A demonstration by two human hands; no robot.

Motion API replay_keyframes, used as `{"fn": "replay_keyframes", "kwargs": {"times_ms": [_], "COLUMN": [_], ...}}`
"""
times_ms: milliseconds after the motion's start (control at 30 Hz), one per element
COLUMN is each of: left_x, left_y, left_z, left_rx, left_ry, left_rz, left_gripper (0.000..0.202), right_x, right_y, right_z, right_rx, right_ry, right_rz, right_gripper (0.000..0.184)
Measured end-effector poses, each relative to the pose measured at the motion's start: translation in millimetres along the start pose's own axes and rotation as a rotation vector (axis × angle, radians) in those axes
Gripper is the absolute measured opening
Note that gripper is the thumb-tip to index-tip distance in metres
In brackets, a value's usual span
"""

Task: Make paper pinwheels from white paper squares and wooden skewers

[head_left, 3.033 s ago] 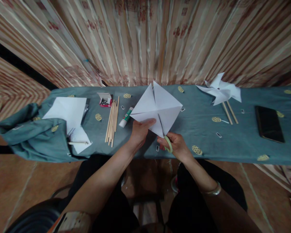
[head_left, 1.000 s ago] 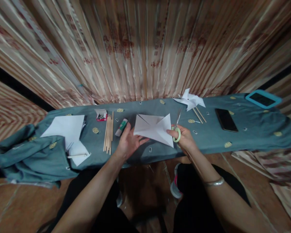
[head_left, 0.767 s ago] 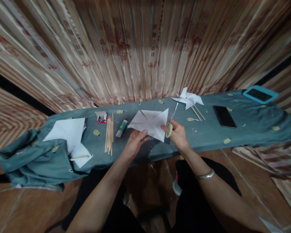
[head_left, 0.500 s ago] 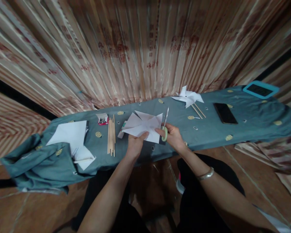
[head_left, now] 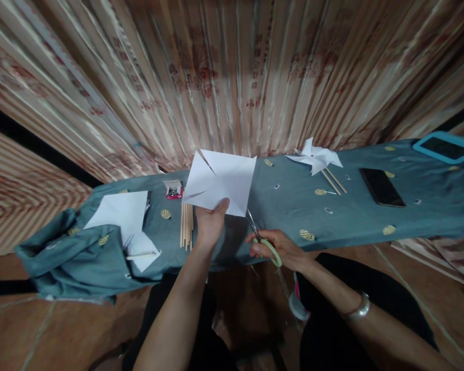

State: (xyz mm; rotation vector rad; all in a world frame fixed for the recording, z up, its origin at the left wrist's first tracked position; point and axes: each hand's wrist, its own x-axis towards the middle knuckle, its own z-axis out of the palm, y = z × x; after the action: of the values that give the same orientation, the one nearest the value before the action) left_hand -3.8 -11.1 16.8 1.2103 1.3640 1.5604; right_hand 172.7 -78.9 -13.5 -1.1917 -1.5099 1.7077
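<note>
A white square sheet of paper, with slits cut in from its left-hand corners, is held up over the cloth-covered table. My left hand pinches its lower edge, thumb on top. Just below the sheet's lower right corner, my right hand grips scissors with pale green handles. Their blades point up and left toward that corner; whether they touch the paper I cannot tell. Wooden sticks lie beside my left hand, their upper ends hidden by the sheet.
A small red-and-white box of dark bits stands left of the sheet. White papers lie farther left, partly under folded cloth. To the right are a paper pinwheel, two sticks, a phone and a blue-framed tablet.
The paper has turned and lifted in my left hand. My right hand has let go of the paper and moved down and right, turning the scissors' blades toward the sheet's lower corner.
</note>
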Motion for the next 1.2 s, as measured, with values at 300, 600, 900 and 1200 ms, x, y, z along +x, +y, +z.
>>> {"fn": "replay_keyframes", "kwargs": {"times_ms": [300,600,900,1200], "left_x": [-2.2,-4.4,-5.1,-5.2], "left_y": [-10.6,-13.2,-18.7,-20.2], "left_z": [7.0,8.8,13.8,9.3], "left_rx": [0.048,0.046,-0.006,0.000], "left_ry": [-0.015,-0.015,-0.006,-0.041], "left_rz": [-0.057,-0.067,-0.057,-0.054], "left_gripper": [0.020,0.020,0.033,0.036], "right_x": [7.2,8.0,9.5,10.0], "right_y": [-1.6,-1.2,-0.1,4.5], "right_z": [-4.3,-5.1,-4.4,-6.3], "right_rx": [0.011,0.011,-0.001,-0.019], "right_ry": [0.006,0.026,0.033,0.022], "right_rz": [0.032,0.090,0.089,0.066], "right_gripper": [0.054,0.057,0.056,0.053]}}
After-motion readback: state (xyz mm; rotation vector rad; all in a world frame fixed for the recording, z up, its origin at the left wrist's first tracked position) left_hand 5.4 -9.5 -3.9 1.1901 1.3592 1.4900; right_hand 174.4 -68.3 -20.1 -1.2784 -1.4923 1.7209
